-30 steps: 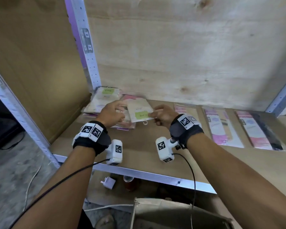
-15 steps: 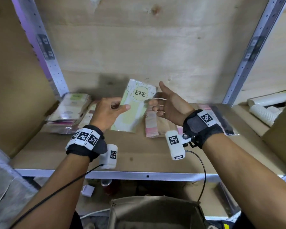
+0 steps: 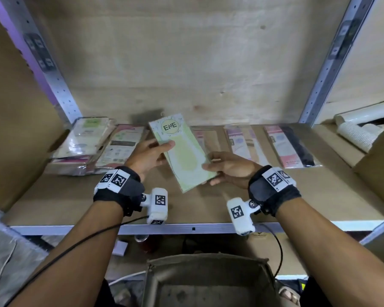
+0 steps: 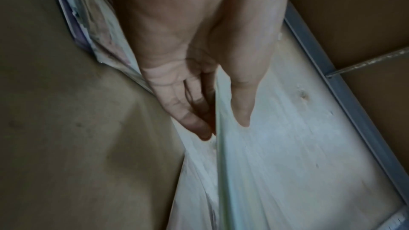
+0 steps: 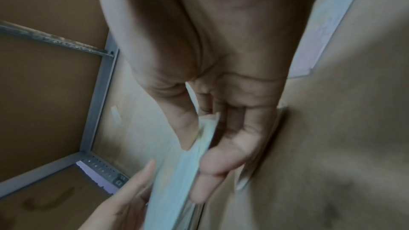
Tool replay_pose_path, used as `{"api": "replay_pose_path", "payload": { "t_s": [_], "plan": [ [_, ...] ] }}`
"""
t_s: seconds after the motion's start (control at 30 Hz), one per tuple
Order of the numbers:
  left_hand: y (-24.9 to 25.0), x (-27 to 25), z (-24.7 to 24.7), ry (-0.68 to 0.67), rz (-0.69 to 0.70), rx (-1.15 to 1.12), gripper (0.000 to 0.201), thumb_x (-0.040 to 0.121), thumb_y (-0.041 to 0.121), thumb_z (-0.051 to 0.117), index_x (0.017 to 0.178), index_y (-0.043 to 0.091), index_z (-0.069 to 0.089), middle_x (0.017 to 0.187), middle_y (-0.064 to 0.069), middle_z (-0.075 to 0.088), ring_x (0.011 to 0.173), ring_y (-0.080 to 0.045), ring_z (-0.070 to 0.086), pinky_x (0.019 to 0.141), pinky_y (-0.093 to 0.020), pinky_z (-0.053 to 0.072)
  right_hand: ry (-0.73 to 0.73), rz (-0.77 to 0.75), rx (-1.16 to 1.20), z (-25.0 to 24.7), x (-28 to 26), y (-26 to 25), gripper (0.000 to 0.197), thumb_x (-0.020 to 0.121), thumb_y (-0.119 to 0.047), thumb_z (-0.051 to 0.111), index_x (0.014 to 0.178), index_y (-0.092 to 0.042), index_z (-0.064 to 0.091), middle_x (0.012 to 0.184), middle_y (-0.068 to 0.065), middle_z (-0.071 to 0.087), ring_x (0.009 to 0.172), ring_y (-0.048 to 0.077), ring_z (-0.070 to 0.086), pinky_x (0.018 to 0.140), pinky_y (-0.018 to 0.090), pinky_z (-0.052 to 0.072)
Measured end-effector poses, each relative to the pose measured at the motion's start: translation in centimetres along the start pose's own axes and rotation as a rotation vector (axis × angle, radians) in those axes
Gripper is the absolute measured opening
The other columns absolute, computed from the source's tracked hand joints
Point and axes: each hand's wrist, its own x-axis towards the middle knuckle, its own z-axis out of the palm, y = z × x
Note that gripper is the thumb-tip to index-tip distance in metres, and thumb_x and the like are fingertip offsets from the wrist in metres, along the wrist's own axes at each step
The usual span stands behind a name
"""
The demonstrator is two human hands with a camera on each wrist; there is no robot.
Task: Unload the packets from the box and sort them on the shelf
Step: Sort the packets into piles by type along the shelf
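A pale green packet (image 3: 183,154) marked ENE is held tilted above the wooden shelf (image 3: 186,204). My left hand (image 3: 150,155) pinches its left edge, thumb on top. My right hand (image 3: 226,168) pinches its lower right edge. In the left wrist view the thumb and fingers of my left hand (image 4: 219,121) clamp the thin packet (image 4: 254,163). In the right wrist view my right hand (image 5: 199,148) grips the packet (image 5: 175,181) edge the same way. Below the shelf stands the open cardboard box (image 3: 208,282); I see no packets in the part that shows.
A stack of packets (image 3: 84,142) lies at the shelf's left end, with pink and white packets (image 3: 242,142) and a pink and black one (image 3: 290,147) in a row along the back. White rolls (image 3: 359,129) lie beyond the right post (image 3: 333,60). The shelf's front strip is bare.
One second ago both hands held a small packet over the left stack. Half a second ago the left hand held up the ENE packet alone; now the right hand grips it too, lower and tilted.
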Motion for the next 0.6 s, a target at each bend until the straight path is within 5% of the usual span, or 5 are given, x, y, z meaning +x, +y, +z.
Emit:
{"api": "replay_pose_path", "payload": {
  "t_s": [0.13, 0.2, 0.27, 0.37, 0.6],
  "plan": [
    [0.2, 0.8, -1.3, 0.116, -0.008, -0.131, 0.033, 0.089, 0.034, 0.072, 0.117, 0.017, 0.069, 0.108, 0.001, 0.077, 0.102, -0.014, 0.073, 0.086, -0.029, 0.056, -0.001, -0.027, -0.053, -0.7, -0.3, -0.4, 0.041, 0.096, -0.016, 0.061, 0.128, 0.008, 0.051, 0.119, 0.023, 0.066, 0.067, 0.017, 0.064, 0.054, 0.021, 0.049],
    [0.1, 1.2, -2.1, 0.183, -0.017, -0.164, 0.029, 0.088, 0.04, 0.071, 0.109, 0.02, 0.071, 0.102, 0.003, 0.078, 0.097, -0.011, 0.073, 0.075, -0.024, 0.058, -0.01, -0.029, -0.079, -0.9, -0.4, -0.2, 0.038, 0.098, -0.015, 0.058, 0.129, 0.006, 0.053, 0.113, 0.022, 0.066, 0.06, 0.013, 0.059, 0.054, 0.022, 0.044],
    [-0.1, 1.4, -2.5, 0.246, -0.048, -0.122, 0.027, 0.088, 0.05, 0.069, 0.099, 0.025, 0.071, 0.093, 0.008, 0.079, 0.085, -0.004, 0.073, 0.062, -0.019, 0.054, -0.027, -0.021, -0.111, -0.9, -0.7, -0.1, 0.036, 0.099, -0.015, 0.056, 0.129, 0.004, 0.055, 0.109, 0.018, 0.065, 0.064, 0.014, 0.058, 0.055, 0.023, 0.043],
    [-0.7, 1.5, -2.6, 0.347, -0.086, 0.01, 0.035, 0.088, 0.059, 0.063, 0.083, 0.025, 0.071, 0.085, 0.007, 0.077, 0.077, -0.009, 0.069, 0.063, -0.025, 0.047, -0.05, -0.017, -0.153, -0.7, -1.0, 0.2, 0.033, 0.1, -0.015, 0.055, 0.128, 0.001, 0.055, 0.107, 0.017, 0.065, 0.069, 0.017, 0.057, 0.058, 0.025, 0.041],
    [-1.3, 1.6, -2.2, 0.458, -0.052, 0.097, 0.035, 0.095, 0.05, 0.056, 0.077, 0.022, 0.067, 0.078, 0.007, 0.07, 0.061, -0.007, 0.063, 0.049, -0.019, 0.042, -0.024, -0.052, -0.122, -0.4, -1.1, 0.4, 0.016, 0.096, -0.012, 0.061, 0.109, -0.003, 0.057, 0.096, 0.016, 0.068, 0.069, 0.024, 0.06, 0.053, 0.022, 0.046]
  ]
}}
